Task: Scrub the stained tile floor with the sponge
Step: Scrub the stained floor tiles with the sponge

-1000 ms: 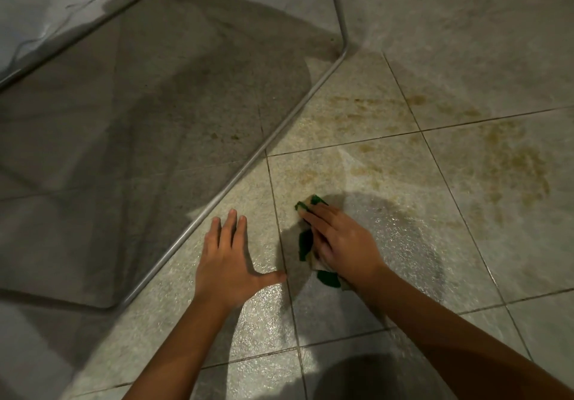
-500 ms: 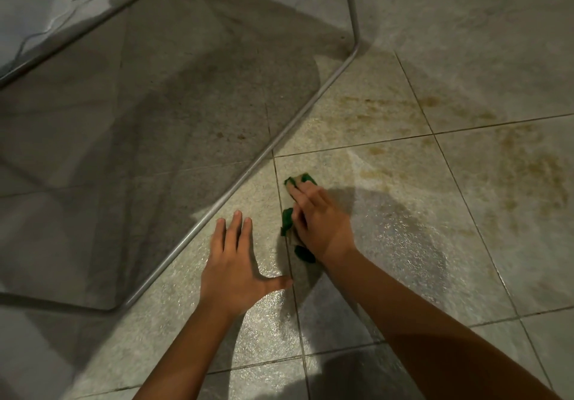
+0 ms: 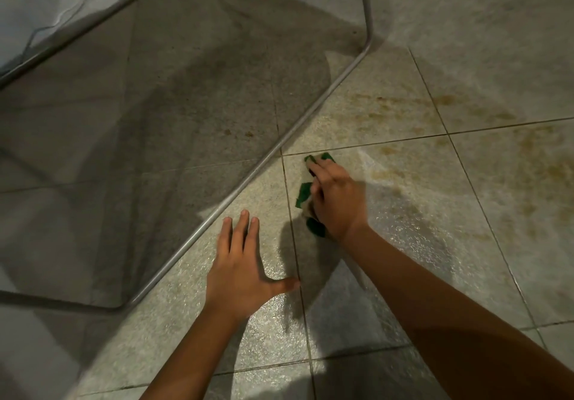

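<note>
Pressing a green sponge [image 3: 302, 197] against the tile floor [image 3: 459, 263], the right hand [image 3: 337, 202] covers most of it. Only three green patches show at the fingertips, beside the knuckles and under the wrist, so the sponge's outline cannot be made out. The fingers curl over it and grip it. It lies at the far left corner of its tile, just right of one grout line and just short of the crossing one.

The left hand [image 3: 240, 270] lies flat on the adjoining tile with its fingers straight and holds nothing; its thumb reaches the grout line. Both forearms run off the bottom edge.

A metal tube frame [image 3: 248, 179] is cut off at the top and left edges, and the shadow within it dulls the tile detail. A thin cable [image 3: 70, 8] in the top left corner is barely legible. Brown stains [image 3: 540, 163] mark the far and right-hand tiles.

Compared with one second earlier, sponge and right hand have travelled away from the person — from mid-tile to that corner — while the left hand has stayed planted.
</note>
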A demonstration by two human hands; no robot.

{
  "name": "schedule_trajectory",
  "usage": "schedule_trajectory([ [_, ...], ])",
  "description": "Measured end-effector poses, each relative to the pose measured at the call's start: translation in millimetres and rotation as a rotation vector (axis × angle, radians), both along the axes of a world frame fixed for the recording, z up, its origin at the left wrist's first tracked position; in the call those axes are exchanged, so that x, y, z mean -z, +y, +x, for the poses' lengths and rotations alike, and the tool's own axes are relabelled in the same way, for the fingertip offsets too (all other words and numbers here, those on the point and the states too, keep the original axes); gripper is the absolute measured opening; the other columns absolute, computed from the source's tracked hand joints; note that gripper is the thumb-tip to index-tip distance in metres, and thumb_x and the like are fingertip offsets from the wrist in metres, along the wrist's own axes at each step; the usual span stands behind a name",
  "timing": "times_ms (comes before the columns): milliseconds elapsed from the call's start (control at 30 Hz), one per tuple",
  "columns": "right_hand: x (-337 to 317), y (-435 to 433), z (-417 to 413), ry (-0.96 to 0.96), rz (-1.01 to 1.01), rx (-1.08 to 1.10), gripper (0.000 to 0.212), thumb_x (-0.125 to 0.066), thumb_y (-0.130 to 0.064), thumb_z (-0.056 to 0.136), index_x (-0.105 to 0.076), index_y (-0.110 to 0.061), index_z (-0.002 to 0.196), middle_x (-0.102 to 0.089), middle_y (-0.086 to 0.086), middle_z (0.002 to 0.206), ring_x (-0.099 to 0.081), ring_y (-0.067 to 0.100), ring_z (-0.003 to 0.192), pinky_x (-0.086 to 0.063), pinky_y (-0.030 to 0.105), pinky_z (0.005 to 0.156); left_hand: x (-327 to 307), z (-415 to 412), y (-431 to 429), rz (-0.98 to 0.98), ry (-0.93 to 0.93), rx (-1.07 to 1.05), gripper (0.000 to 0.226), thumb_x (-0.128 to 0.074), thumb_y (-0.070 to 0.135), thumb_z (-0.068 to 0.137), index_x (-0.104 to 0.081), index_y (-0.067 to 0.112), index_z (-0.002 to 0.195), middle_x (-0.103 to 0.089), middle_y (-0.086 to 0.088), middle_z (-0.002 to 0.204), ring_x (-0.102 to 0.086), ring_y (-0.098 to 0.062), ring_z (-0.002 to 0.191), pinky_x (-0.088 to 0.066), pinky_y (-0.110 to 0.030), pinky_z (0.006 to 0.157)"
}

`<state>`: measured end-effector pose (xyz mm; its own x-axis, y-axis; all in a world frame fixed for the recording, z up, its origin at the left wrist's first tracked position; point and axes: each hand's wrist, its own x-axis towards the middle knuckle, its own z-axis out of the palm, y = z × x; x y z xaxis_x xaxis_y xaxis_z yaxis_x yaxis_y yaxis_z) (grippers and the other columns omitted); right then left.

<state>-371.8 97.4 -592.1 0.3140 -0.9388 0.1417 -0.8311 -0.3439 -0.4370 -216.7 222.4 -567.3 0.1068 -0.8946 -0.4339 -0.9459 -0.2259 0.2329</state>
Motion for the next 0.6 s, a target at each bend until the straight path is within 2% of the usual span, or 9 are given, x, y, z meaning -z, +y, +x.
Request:
schedule_trajectory([
  [133,-1,7,18,-0.061,-0.054,-0.206,0.037,-0.051,-0.009,0.081,-0.064,-0.001,0.114,-0.066,0.017,0.110,-0.062,0.030,0.100,-0.054,0.036,0.083,1,0,1,-0.007,-0.010,0.008,0.129,-0.045,0.088,0.057,0.011,0.018,0.151,0.026,0.007,0.155,0.028,-0.019,0.141,-0.009,-0.037,0.118],
  [200,0,16,14,-0.057,-0.038,-0.318,0.035,-0.055,-0.010,0.080,-0.066,-0.003,0.113,-0.066,0.015,0.110,-0.063,0.030,0.100,-0.054,0.037,0.081,2,0,1,-0.011,-0.010,0.007,0.129,-0.045,0.088,0.057,0.011,0.019,0.151,0.026,0.007,0.155,0.028,-0.019,0.141,-0.008,-0.037,0.118],
  [300,5,21,-10,-0.059,-0.043,-0.431,0.038,-0.045,-0.020,0.086,-0.064,-0.008,0.116,-0.064,0.008,0.113,-0.061,0.025,0.104,-0.054,0.034,0.082,1,1,1,-0.006,0.005,0.000,0.128,-0.046,0.087,0.057,0.011,0.020,0.150,0.026,0.009,0.154,0.028,-0.017,0.141,-0.012,-0.036,0.117],
  [433,4,15,-38,-0.096,-0.074,-0.300,0.036,-0.046,-0.023,0.086,-0.066,-0.009,0.113,-0.065,0.008,0.114,-0.063,0.023,0.098,-0.049,0.025,0.078,2,2,1,-0.007,0.015,0.002,0.128,-0.046,0.087,0.057,0.012,0.020,0.150,0.026,0.010,0.154,0.029,-0.017,0.141,-0.013,-0.036,0.117],
  [500,2,10,-34,-0.071,-0.073,-0.192,0.036,-0.046,-0.023,0.087,-0.065,-0.009,0.114,-0.065,0.010,0.114,-0.064,0.026,0.098,-0.052,0.029,0.075,2,2,1,-0.004,0.017,0.000,0.129,-0.046,0.087,0.056,0.012,0.020,0.150,0.027,0.010,0.154,0.029,-0.016,0.141,-0.013,-0.036,0.117],
  [600,4,1,-9,-0.039,-0.051,-0.029,0.033,-0.057,-0.010,0.086,-0.062,-0.007,0.119,-0.063,0.013,0.118,-0.060,0.027,0.108,-0.051,0.037,0.086,2,1,1,-0.001,0.022,-0.005,0.128,-0.048,0.086,0.058,0.012,0.021,0.150,0.028,0.011,0.154,0.030,-0.016,0.140,-0.017,-0.037,0.117],
])
